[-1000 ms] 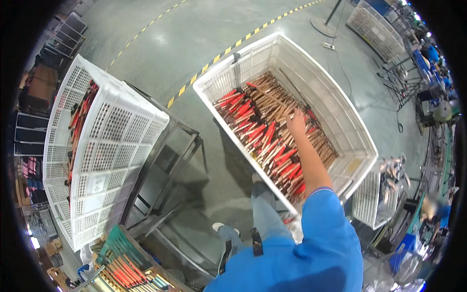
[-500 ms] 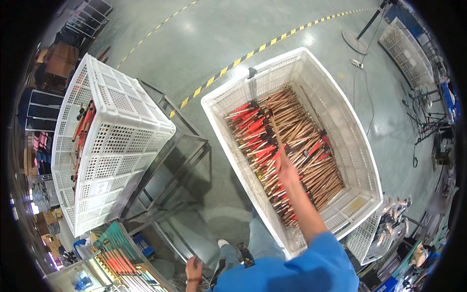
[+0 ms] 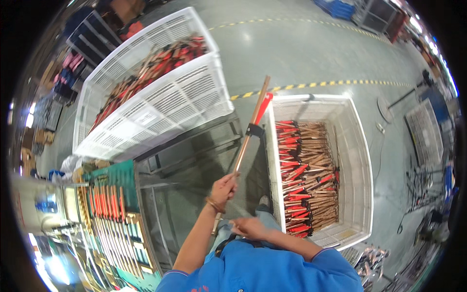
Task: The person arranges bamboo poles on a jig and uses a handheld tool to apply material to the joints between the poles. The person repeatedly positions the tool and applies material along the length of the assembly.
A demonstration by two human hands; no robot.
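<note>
My left hand (image 3: 224, 189) is wrapped round a long copper-coloured tube (image 3: 242, 153), which tilts up and away to the right. A black fitting (image 3: 254, 130) sits on this tube above the hand, with a red piece (image 3: 264, 106) beside it near the far end. Close to the tube's lower end, in front of my waist, is my right hand (image 3: 249, 227); motion smears its fingers. To the right, a white perforated crate (image 3: 357, 168) holds many similar copper-coloured tubes with red and black parts (image 3: 314, 180).
At the upper left, another white crate (image 3: 160, 119) with more such tubes rests on a metal frame (image 3: 194, 141). A green-topped bench (image 3: 114, 170) at the lower left carries a row of red-ended tubes (image 3: 109, 209). Yellow-black tape (image 3: 335, 83) crosses the floor.
My right hand has come out of the right crate and back to my waist. My left hand has risen and now holds a tube. The view has turned left.
</note>
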